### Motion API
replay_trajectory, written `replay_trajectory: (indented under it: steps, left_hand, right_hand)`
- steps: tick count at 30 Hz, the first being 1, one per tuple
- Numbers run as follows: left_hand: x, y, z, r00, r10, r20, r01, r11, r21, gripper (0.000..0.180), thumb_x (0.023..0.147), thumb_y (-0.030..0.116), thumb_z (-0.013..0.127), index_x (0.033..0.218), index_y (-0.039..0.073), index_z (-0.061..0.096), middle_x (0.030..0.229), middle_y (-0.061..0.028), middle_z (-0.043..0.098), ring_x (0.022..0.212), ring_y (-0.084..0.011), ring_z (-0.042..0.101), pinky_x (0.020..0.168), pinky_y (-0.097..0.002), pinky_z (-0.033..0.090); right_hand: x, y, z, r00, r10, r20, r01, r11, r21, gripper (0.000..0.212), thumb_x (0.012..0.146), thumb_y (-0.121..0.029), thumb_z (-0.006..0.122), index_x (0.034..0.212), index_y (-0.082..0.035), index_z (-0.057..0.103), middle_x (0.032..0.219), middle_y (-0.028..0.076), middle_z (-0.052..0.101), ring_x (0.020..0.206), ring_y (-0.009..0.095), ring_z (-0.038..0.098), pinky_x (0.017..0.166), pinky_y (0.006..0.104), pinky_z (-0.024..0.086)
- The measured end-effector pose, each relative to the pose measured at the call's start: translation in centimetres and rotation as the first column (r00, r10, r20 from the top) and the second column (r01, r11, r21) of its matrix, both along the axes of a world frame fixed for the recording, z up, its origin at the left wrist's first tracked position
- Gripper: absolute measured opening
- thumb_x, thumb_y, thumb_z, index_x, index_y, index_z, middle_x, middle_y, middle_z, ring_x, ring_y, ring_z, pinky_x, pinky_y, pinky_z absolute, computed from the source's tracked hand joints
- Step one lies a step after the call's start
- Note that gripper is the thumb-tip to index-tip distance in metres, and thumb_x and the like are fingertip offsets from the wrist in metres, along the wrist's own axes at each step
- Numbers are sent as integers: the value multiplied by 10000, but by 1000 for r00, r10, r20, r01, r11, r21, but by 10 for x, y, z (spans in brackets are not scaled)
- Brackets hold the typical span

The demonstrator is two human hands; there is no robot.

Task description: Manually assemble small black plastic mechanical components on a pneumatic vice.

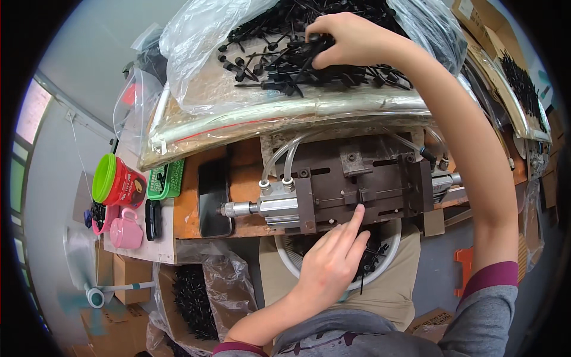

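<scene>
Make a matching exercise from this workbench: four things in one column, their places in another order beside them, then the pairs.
1 right hand
2 left hand
3 pink mug
4 white bowl

a on the person's lap
b in the pile of black parts
c at the table's left end
d forefinger on the metal fixture

Pairs: 1-b, 2-d, 3-c, 4-a

The raised clear-plastic-covered tray [285, 119] overhangs the dark metal press fixture [351, 184], leaving a narrow gap; clear curved air hoses [285, 157] cross it at left.
</scene>
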State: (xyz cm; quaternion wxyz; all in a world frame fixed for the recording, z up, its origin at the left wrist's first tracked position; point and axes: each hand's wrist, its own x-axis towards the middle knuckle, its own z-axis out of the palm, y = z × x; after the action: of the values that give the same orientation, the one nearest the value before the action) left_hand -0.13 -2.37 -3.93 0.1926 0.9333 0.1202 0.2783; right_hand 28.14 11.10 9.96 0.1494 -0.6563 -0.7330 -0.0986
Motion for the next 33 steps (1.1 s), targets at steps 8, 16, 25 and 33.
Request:
replay_trajectory:
  steps: [8,16,25,33]
  left_hand:
    - [20,8,4,997,65,-40,-60,992,111,245,768,81,780,991,18,701,1362,-211,622,684,-225,687,672,-312,551]
    - [18,12,1,998,46,-39,-42,996,82,230,773,90,789,979,34,702,1380,-178,620,608,-207,666,611,-300,543]
    - [10,14,35,985,24,170,-6,994,-105,369,762,115,840,1097,21,717,1345,-187,639,797,-233,716,736,-311,573]
    - [20,35,55,928,15,372,-113,963,243,395,731,-5,809,1118,-15,733,1215,-195,681,883,-267,705,714,-319,587]
  right_hand:
    - [22,-27,2,960,-74,-271,118,981,153,474,744,-348,864,1080,-34,751,948,30,602,794,114,509,689,271,398]
    - [36,-34,25,403,-52,-914,66,997,-27,147,905,-88,719,1021,-9,676,754,25,616,643,79,555,555,203,422]
    - [20,-100,16,333,223,-916,136,950,280,261,936,-254,729,1082,-43,679,726,-65,528,540,6,418,500,164,317]
    - [-78,-179,-39,-202,-101,-974,-105,991,-81,184,955,-175,707,1039,-18,658,776,6,637,542,49,576,445,192,415]
